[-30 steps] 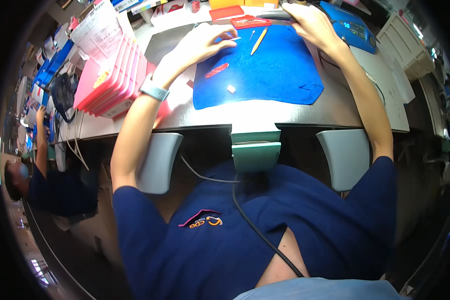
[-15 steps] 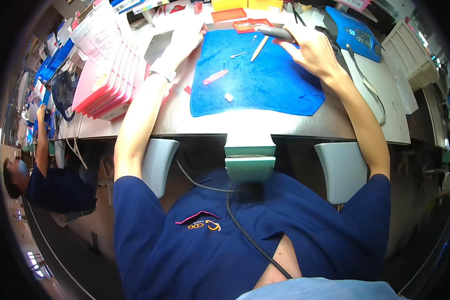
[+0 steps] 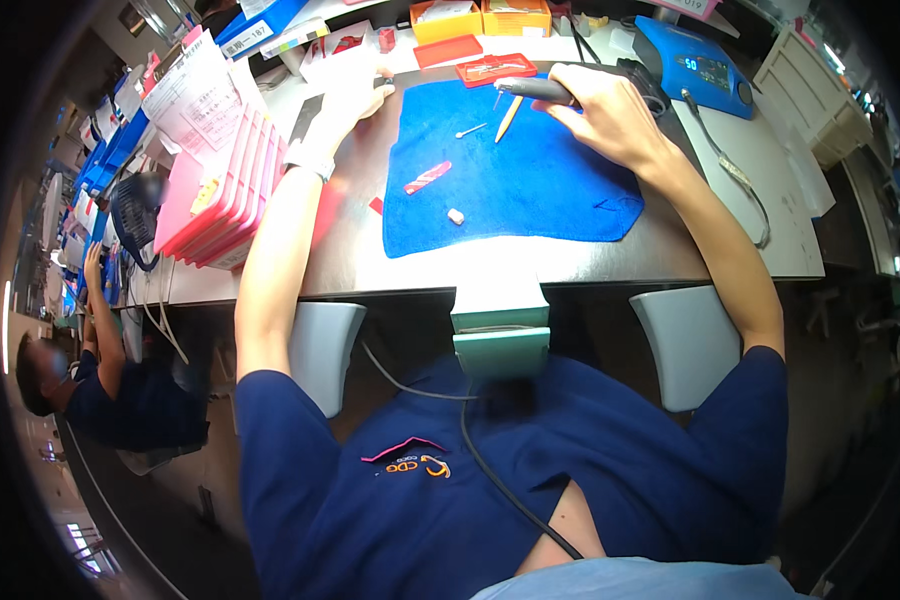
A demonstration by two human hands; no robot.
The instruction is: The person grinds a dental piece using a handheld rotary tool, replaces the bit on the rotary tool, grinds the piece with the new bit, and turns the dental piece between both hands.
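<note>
My right hand [image 3: 610,115] is closed around a dark grey rotary handpiece [image 3: 542,91], whose thin tip points left above the far part of a blue towel [image 3: 530,200]. At the towel's far left corner, my left hand [image 3: 355,105] pinches a small dark thing [image 3: 384,81] that I cannot make out. Beneath the handpiece lie a wooden pencil-like stick [image 3: 508,120] and a small bur [image 3: 470,131]. Nearer on the towel are a pink strip [image 3: 428,178] and a small pale pink piece [image 3: 456,216]. Beyond the towel sits an open red case [image 3: 495,68] with several thin metal pieces.
Stacked pink trays [image 3: 235,190] with papers stand left of my left forearm. A blue control unit [image 3: 695,70] with a cord is at the far right. Yellow bins [image 3: 515,20] line the back. A green block [image 3: 500,340] juts from the near edge. Another person [image 3: 120,390] sits at left.
The whole view has tilted slightly, so the bench appears lower. My left hand has shifted a little left, away from the towel. My right hand keeps hold of the handpiece.
</note>
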